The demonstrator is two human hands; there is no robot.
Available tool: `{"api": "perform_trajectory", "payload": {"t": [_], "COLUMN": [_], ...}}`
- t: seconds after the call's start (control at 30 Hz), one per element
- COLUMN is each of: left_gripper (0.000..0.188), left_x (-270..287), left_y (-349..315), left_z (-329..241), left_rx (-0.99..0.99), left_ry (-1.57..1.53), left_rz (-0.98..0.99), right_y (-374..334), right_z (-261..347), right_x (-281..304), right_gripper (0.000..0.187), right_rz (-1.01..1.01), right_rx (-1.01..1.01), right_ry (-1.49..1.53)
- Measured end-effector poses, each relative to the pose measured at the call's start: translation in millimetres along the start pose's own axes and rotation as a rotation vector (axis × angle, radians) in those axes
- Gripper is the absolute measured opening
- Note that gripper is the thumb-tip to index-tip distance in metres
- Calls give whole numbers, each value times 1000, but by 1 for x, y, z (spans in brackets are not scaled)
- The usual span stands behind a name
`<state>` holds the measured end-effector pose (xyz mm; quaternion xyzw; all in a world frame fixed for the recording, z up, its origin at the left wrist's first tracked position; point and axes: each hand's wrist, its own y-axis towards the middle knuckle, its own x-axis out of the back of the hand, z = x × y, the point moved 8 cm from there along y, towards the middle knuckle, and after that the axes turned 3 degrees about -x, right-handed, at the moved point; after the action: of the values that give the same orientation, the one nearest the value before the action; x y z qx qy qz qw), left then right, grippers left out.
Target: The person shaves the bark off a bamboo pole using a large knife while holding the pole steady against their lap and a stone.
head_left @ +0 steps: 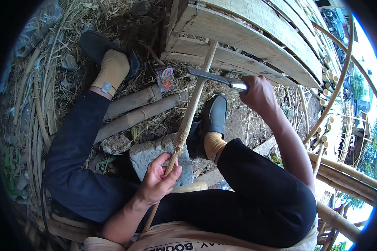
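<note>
My left hand (160, 180) is closed around a long split bamboo strip (192, 106), just below a rough node. The strip slants up and away from my lap, its far end reaching the slatted wooden crate. In my right hand (259, 94) is the handle of a knife with a long dark blade (210, 76). The blade lies across the upper part of the strip and seems to touch it. Beneath my left hand sits a grey concrete block (144, 157), partly hidden by the hand and the strip.
The wooden crate (247, 27) stands just beyond the strip's far end. Bamboo pieces (138, 115) and a small colourful wrapper (165, 78) lie on straw-strewn ground between my feet. Stacked bamboo poles (326, 90) and a bamboo rail (347, 171) are at the right.
</note>
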<state>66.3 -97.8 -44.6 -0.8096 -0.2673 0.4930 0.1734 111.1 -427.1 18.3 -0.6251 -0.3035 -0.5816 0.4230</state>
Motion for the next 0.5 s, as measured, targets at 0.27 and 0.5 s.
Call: {"api": "perform_trajectory", "payload": {"t": [0.27,0.5], "left_gripper": [13,14], "left_x": [-1,4], "left_y": [2,2], "left_z": [3,5], "left_rx": [27,-31], "left_ry": [-48,89], "left_rz": [14,-6], "right_y": [-14,-31], "right_z": [8,23], "right_x": [-5,-21], "right_gripper": [10,11], "right_rz": [61,126], "right_rx": [54,62], "right_ry": [123,43]}}
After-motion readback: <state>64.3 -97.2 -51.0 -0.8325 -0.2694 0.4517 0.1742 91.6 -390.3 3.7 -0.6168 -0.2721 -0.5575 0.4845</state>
